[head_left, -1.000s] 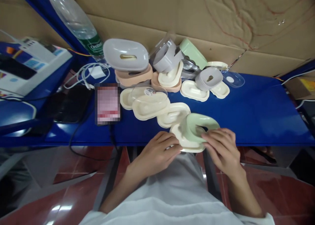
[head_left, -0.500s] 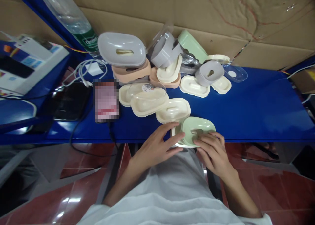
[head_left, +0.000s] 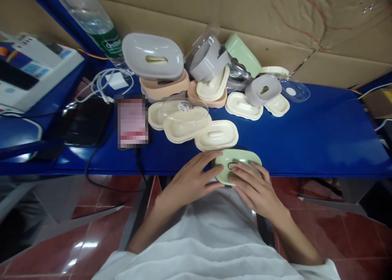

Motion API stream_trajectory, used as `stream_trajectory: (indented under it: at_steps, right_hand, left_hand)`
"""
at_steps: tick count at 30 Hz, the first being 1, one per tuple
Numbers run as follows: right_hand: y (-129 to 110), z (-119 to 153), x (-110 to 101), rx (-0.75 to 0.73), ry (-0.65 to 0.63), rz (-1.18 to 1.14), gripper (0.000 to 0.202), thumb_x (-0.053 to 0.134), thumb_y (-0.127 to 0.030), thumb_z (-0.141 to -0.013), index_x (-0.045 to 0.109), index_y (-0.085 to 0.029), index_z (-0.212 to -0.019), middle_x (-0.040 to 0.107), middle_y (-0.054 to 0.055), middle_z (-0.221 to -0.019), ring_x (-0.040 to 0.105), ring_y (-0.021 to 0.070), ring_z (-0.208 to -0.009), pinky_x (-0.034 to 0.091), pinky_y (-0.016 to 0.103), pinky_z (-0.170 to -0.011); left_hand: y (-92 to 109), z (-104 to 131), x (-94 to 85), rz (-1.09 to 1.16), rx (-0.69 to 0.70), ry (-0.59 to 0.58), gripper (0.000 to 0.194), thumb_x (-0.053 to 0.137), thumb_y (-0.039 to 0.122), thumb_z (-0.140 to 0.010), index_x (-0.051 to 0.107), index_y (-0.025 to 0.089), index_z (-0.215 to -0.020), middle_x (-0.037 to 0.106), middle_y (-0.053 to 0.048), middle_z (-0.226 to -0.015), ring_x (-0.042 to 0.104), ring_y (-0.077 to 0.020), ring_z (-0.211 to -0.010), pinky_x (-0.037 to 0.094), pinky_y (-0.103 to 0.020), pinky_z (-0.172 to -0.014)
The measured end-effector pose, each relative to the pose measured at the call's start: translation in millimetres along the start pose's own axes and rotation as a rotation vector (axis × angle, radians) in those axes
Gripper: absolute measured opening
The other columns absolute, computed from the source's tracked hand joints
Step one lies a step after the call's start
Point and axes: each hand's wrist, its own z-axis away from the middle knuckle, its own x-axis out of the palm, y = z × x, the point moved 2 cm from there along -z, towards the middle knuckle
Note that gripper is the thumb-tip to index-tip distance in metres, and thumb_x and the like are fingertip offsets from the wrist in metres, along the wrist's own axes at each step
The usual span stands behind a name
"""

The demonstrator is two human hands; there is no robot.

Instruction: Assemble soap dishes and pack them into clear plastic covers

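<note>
A light green oval plastic dish [head_left: 240, 155] with a small slot in its middle is at the table's front edge, between my hands. My left hand [head_left: 191, 180] grips its left end, with fingers along the near and far rims. Over its right side lies my right hand [head_left: 257, 188], fingertips beside the slot and on the near and right rims. The hands partly cover the dish, and what is beneath it is hidden. Just beyond it rests a cream oval tray [head_left: 217, 136] with a raised ridge.
Several cream trays, a grey slotted dish [head_left: 153, 47], peach pieces [head_left: 165, 86], a green piece [head_left: 241, 53] and clear covers [head_left: 295, 91] lie farther back. To the left are a blurred-out phone [head_left: 132, 122], a charger cable [head_left: 116, 80] and a water bottle [head_left: 101, 30].
The green dish has shifted left, and my right hand moved left with it. The pale rim seen under its left end is now covered. My left hand stays nearly in place.
</note>
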Motion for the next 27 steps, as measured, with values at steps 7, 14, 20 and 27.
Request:
stream_trajectory:
  at_steps: [7,14,20,27]
  right_hand:
    - [98.3,-10.5,-50.3,0.121,0.158,0.042,0.036,0.066,-0.022,-0.101,0.071,-0.029,-0.136,0.077,0.012,-0.132,0.07,0.0324,-0.131,0.051,0.053,-0.112]
    - [307.2,-70.7,-73.4,0.511,0.187,0.307,0.051,0.076,-0.047,-0.092,0.077,-0.007,-0.123,0.075,0.028,-0.127,0.071,0.0297,-0.12,0.047,0.041,-0.088]
    - [329.9,-60.9,-80.2,0.628,0.247,0.291,0.035,0.082,-0.044,-0.087,0.073,-0.012,-0.075,0.075,0.012,-0.075,0.058,0.0109,-0.061,0.037,0.032,-0.061]
    - [205.1,-7.1,-103.4,0.921,1.041,-0.103,0.047,0.044,-0.055,-0.107,0.06,-0.019,-0.082,0.053,-0.001,-0.068,0.05,0.0137,-0.061,0.041,0.033,-0.063]
  left_hand:
    - [-5.4,2.3,2.2,0.072,-0.036,0.02,0.04,0.085,0.032,-0.091,0.065,0.023,-0.124,0.062,-0.017,-0.144,0.064,-0.0317,-0.133,0.061,-0.049,-0.105]
    - [-6.6,2.1,-0.4,0.138,-0.072,0.022,0.046,0.089,0.024,-0.086,0.063,0.022,-0.124,0.059,-0.016,-0.146,0.064,-0.0279,-0.129,0.062,-0.043,-0.105]
    - [-7.8,3.2,1.1,0.141,-0.082,0.024,0.044,0.088,0.024,-0.087,0.064,0.022,-0.125,0.059,-0.016,-0.146,0.062,-0.028,-0.133,0.06,-0.043,-0.108]
    - [-7.4,3.3,2.4,0.121,-0.097,0.008,0.039,0.083,0.028,-0.093,0.063,0.022,-0.126,0.059,-0.015,-0.148,0.06,-0.0286,-0.137,0.058,-0.043,-0.111]
